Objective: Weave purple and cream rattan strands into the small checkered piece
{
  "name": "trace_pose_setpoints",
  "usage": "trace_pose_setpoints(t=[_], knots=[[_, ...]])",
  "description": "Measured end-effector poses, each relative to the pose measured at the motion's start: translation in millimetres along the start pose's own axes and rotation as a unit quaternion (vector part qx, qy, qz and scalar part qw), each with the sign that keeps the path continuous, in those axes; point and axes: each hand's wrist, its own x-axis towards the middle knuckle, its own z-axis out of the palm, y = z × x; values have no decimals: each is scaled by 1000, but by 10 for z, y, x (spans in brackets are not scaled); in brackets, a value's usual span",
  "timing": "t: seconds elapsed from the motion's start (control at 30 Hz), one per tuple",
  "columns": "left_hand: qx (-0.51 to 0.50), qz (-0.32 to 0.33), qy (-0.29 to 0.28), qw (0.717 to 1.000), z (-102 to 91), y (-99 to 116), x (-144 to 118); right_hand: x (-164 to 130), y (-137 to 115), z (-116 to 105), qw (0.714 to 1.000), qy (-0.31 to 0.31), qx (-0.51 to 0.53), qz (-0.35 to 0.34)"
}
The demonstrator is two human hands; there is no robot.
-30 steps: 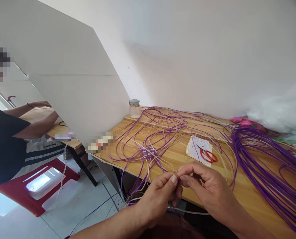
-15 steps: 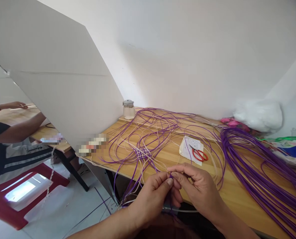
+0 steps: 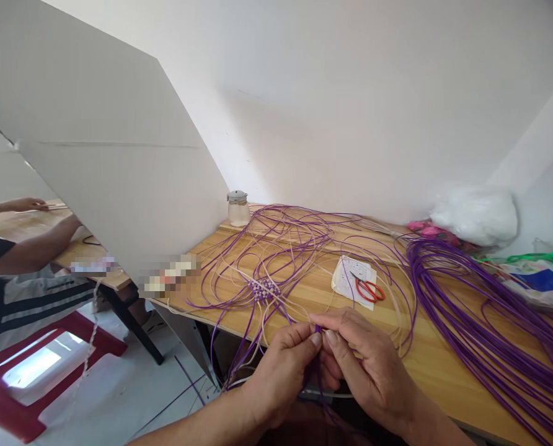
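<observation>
My left hand (image 3: 291, 359) pinches purple cord (image 3: 318, 331) between thumb and fingers at the table's front edge. Close against it, my right hand (image 3: 360, 353) grips the same purple cord with its thumb and bent fingers; the exact spot between the fingertips is partly hidden. Loose purple strands hang below both hands. Just beyond them on the table lies a small woven piece (image 3: 264, 289) in purple and cream, with long purple and cream strands fanning out from it. Some of these strands run toward my hands.
Red-handled scissors (image 3: 368, 290) rest on a sheet of paper (image 3: 351, 279). A large purple coil (image 3: 462, 310) fills the right side. A lidded jar (image 3: 238, 208) stands at the back left. Past the partition (image 3: 95, 148), a co-worker's arm (image 3: 39, 248) shows above a red stool (image 3: 62, 365).
My right hand's fingers have curled in closer to my left hand around the cord. The whole view has shifted slightly; the table things lie as before.
</observation>
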Motion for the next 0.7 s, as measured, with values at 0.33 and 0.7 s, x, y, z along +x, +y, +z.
trace_pose_setpoints(t=[0.33,0.7], knots=[[86,128,30,988,19,214,50,-54,-160,135,856,4,444,264],[-179,231,103,951,-174,1101,-140,-130,-190,97,895,-96,341,270]])
